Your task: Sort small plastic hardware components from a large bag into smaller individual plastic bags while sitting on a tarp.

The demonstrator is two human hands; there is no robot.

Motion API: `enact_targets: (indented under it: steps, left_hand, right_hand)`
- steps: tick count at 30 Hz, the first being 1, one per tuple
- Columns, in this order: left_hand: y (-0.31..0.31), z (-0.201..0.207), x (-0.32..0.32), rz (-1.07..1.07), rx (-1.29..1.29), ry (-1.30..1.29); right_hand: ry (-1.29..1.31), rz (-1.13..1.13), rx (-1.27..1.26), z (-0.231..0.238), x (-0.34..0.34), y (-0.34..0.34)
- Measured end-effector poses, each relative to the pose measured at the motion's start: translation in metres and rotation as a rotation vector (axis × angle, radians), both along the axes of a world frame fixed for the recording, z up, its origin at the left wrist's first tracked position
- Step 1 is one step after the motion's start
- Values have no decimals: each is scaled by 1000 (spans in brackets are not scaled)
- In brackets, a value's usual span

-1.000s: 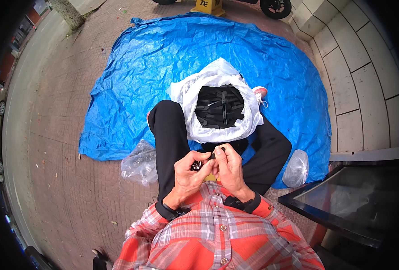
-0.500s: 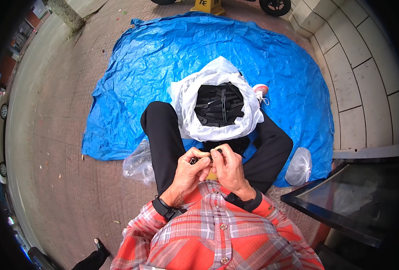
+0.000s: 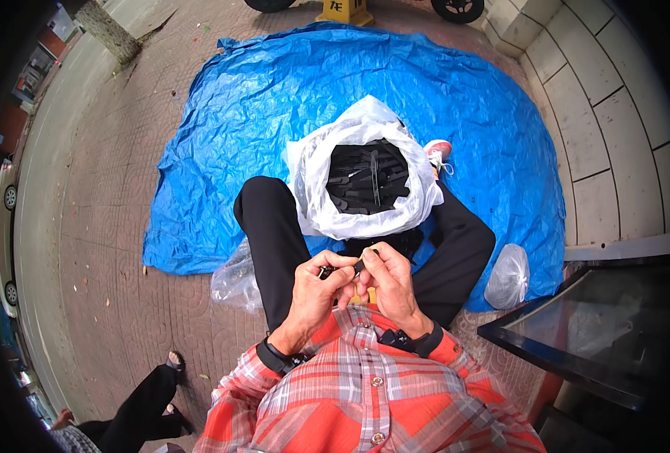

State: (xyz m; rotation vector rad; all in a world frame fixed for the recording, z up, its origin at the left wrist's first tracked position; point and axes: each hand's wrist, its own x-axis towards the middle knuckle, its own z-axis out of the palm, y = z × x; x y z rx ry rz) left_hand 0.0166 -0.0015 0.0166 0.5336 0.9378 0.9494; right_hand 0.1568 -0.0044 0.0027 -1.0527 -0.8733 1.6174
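In front of my chest both hands meet, fingers closed. My left hand (image 3: 318,294) pinches a small black piece (image 3: 325,272) that pokes out by its thumb and forefinger. My right hand (image 3: 392,285) grips a short black strip (image 3: 360,266) between thumb and fingers, its end reaching toward the left fingertips. Whether the two pieces join cannot be made out, as the fingers cover most of them. Just beyond the hands, a white plastic bag (image 3: 310,198) stands between my legs with its mouth rolled wide, holding many flat black strips (image 3: 365,177).
Beneath the bag spreads a crumpled blue tarp (image 3: 221,136). A clear bag (image 3: 237,278) lies by my left leg, a tied bag (image 3: 507,278) on the right. A dark-framed glass panel (image 3: 576,332) stands right. At lower left, another person's leg (image 3: 142,400) shows on the paving.
The black strip in my right fingers shows more now. At the lower left, the other person has come further into view.
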Motion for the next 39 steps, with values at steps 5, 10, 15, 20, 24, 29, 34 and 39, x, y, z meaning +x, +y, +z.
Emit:
enact_targets:
  steps: [5, 10, 15, 20, 24, 29, 34, 39]
  left_hand:
    - [1, 0, -2, -23, 7, -45]
    - [1, 2, -1, -8, -32, -99]
    - [1, 3, -3, -13, -2, -55]
    - [-1, 5, -3, -1, 26, 98]
    - [-2, 9, -1, 17, 85, 201]
    - [-2, 10, 3, 97, 69, 211]
    - [-8, -6, -12, 34, 35, 10]
    - [-10, -8, -14, 2, 17, -17]
  right_hand:
    - [158, -24, -80, 1, 0, -1]
    - [161, -41, -115, 5, -2, -3]
    - [71, -29, -62, 9, -3, -5]
    - [-541, -31, 313, 13, -4, -9]
    - [-987, -85, 964, 19, -6, -5]
    - [-1051, -83, 1087, 11, -5, -14]
    - [-1049, 23, 1089, 19, -2, -15]
    - [-1058, 82, 733, 31, 10, 2]
